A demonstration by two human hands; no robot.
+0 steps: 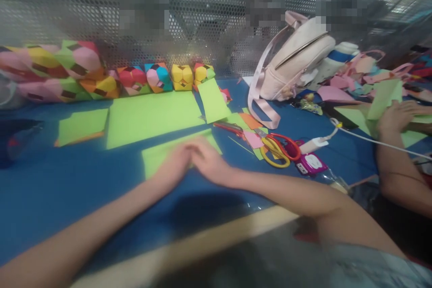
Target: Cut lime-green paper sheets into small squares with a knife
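Observation:
A light green sheet of paper [153, 157] lies on the blue table in front of me, with a crease or folded layer along its far side. My left hand [178, 155] and my right hand [209, 158] meet over its near part, their fingers bent down and closed on it. Motion blur and the hands themselves hide the fingertips. Just beyond is a larger green sheet [151, 117]. A smaller green piece [213, 101] overlaps its right end. To the left sits a stack of green pieces [83, 126] with an orange edge below.
Scissors with red handles [286, 144] and yellow handles [275, 155] lie right, beside a purple box [312, 164] and white cable [381, 141]. Folded paper blocks [131, 80] line the back. A pale backpack [293, 60] stands behind. Another person's hand [394, 119] holds green paper at right.

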